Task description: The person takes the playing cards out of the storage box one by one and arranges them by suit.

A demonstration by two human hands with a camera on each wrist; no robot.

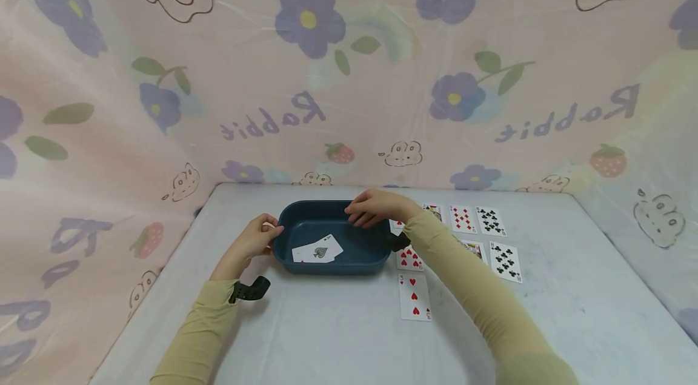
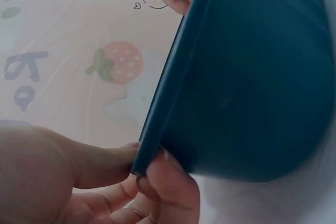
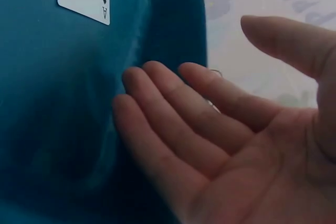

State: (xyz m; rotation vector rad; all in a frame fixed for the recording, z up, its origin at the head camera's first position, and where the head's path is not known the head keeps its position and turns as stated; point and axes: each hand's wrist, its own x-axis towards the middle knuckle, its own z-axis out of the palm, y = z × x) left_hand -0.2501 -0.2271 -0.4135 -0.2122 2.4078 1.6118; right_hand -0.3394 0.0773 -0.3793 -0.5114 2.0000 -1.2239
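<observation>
A dark teal basin [image 1: 357,248] stands on the white table. In it an ace of spades [image 1: 320,252] lies face up, overlapping another card whose face is mostly covered. My left hand [image 1: 255,241] pinches the basin's left rim, thumb on one side and fingers on the other, as the left wrist view shows at the rim [image 2: 176,77]. Above the far right part of the basin is my right hand [image 1: 382,207]. Its palm and extended fingers show in the right wrist view, thumb spread apart, with nothing held.
Right of the basin, playing cards lie face up in rows, partly behind my right forearm. Among them are a three of hearts [image 1: 415,297], a red diamond card [image 1: 462,219] and two club cards, one farther back [image 1: 491,221] and one nearer [image 1: 505,262]. A patterned curtain [image 1: 349,100] hangs behind the table.
</observation>
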